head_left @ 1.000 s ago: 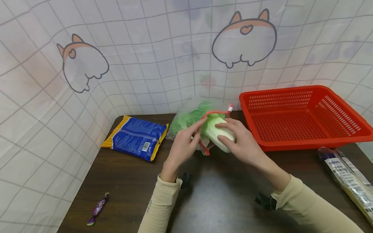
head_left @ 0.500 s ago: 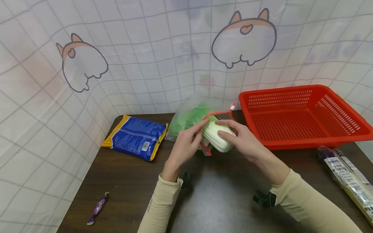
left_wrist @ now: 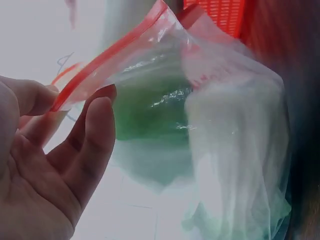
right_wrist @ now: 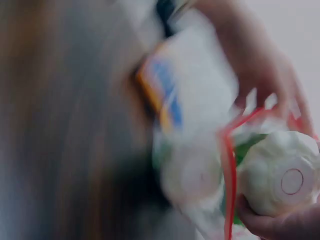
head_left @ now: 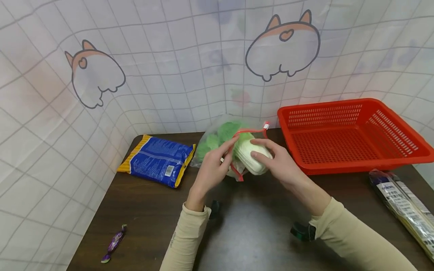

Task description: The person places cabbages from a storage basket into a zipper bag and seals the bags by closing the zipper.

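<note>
A clear zip bag [head_left: 217, 135] with a red seal strip [head_left: 252, 131] lies at the back middle of the dark table [head_left: 142, 210]. A pale green cabbage [head_left: 252, 158] sticks out of its mouth, leafy end inside. My left hand [head_left: 217, 165] pinches the bag's red rim [left_wrist: 107, 55] between thumb and fingers. My right hand [head_left: 274, 160] grips the cabbage's white stem end [right_wrist: 280, 180] and holds it at the bag's opening. The right wrist view is blurred.
A red plastic basket [head_left: 352, 113] stands at the back right. A blue and yellow packet [head_left: 157, 160] lies left of the bag. A purple candy wrapper [head_left: 114, 242] sits near the front left edge. A long wrapped pack [head_left: 403, 210] lies at the right edge.
My right hand has pushed the cabbage a little to the left, deeper into the bag. My left hand has kept its pinch on the rim.
</note>
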